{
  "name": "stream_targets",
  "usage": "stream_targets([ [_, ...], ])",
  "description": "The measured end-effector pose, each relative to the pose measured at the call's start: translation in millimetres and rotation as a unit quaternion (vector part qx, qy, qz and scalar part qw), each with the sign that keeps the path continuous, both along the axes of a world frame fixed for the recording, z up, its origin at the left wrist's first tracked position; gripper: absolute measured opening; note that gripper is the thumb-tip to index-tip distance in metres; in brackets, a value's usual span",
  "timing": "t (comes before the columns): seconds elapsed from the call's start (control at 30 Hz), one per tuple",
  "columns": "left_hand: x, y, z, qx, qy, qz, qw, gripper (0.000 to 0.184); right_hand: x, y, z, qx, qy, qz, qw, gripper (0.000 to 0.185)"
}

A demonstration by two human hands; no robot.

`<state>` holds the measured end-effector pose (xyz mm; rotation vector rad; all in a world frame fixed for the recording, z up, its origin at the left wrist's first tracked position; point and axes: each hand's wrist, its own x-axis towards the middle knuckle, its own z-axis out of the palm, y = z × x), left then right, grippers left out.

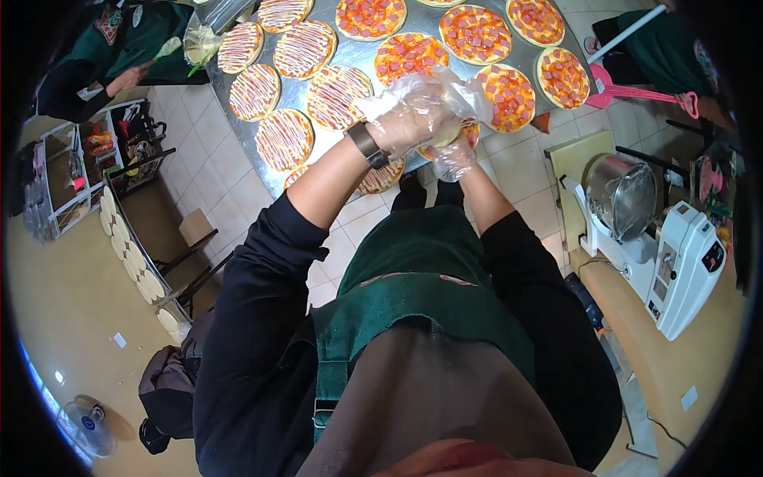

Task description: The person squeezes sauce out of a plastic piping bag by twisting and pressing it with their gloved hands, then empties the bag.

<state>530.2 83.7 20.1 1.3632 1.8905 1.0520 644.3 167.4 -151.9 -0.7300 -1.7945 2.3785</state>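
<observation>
Both of my hands wear clear plastic gloves and come together above the near edge of the pizza table. My left hand (409, 119), with a dark watch (366, 145) on its wrist, has its fingers curled inward. Below and beside it, my right hand (455, 159) is closed, close to the left fingers. Something pale shows between the hands, partly wrapped in crinkled plastic; I cannot make out what it is. Beneath them a pizza topped with cubed meat (470, 137) is mostly hidden. Another meat-topped pizza (411, 57) and a sauce-striped pizza (339, 97) lie close by.
Several pizzas cover the metal table (230, 131). At the left, one person's hand (127, 79) is near a spatula; at the right, another person is beside a pink dustpan (612, 89). A mixer (675, 266) stands right, and a rack of round bases (127, 246) left.
</observation>
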Motion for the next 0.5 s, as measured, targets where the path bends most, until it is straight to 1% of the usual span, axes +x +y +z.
stream_targets([
  [0.03, 2, 4, 5, 0.005, -0.044, 0.012, 0.999, 0.026, 2, 12, 2, -0.020, 0.003, -0.013, 1.000, 0.060],
  [0.07, 1, 13, 12, 0.005, -0.044, 0.012, 0.999, 0.026, 5, 27, 14, -0.064, 0.012, -0.040, 0.997, 0.061],
  [0.1, 2, 22, 18, -0.047, -0.028, -0.023, 0.998, 0.026, 10, 42, 27, -0.097, 0.026, -0.064, 0.993, 0.061],
  [0.17, 5, 36, 11, 0.030, 0.120, -0.071, 0.990, 0.025, 19, 61, 51, -0.137, 0.050, -0.088, 0.985, 0.062],
  [0.2, 3, 34, -5, 0.031, 0.119, -0.071, 0.990, 0.025, 23, 62, 55, -0.139, 0.055, -0.091, 0.985, 0.062],
  [0.23, 2, 32, -24, -0.003, 0.168, -0.076, 0.983, 0.024, 23, 56, 55, -0.127, 0.051, -0.092, 0.986, 0.063],
  [0.27, 4, 24, -22, 0.053, 0.089, -0.064, 0.993, 0.022, 21, 43, 47, -0.106, 0.036, -0.087, 0.990, 0.063],
  [0.33, 7, 8, -17, 0.169, -0.066, -0.056, 0.982, 0.020, 17, 13, 25, -0.025, 0.006, -0.050, 0.998, 0.064],
  [0.37, 9, 4, -10, 0.098, -0.057, -0.041, 0.993, 0.021, 13, 6, 20, 0.016, -0.004, -0.028, 0.999, 0.064],
  [0.4, 7, 3, -6, 0.054, -0.057, -0.046, 0.996, 0.022, 12, 3, 16, 0.035, -0.010, -0.018, 0.999, 0.065],
  [0.43, 4, 2, -1, 0.009, -0.055, -0.053, 0.997, 0.024, 12, 8, 13, 0.033, -0.012, -0.019, 0.999, 0.065],
  [0.47, 2, 6, 10, 0.010, -0.055, -0.054, 0.997, 0.024, 14, 17, 16, 0.017, -0.011, -0.029, 0.999, 0.066],
  [0.5, -1, 13, 25, -0.021, -0.043, -0.087, 0.995, 0.026, 19, 30, 25, -0.015, -0.002, -0.052, 0.999, 0.066],
])
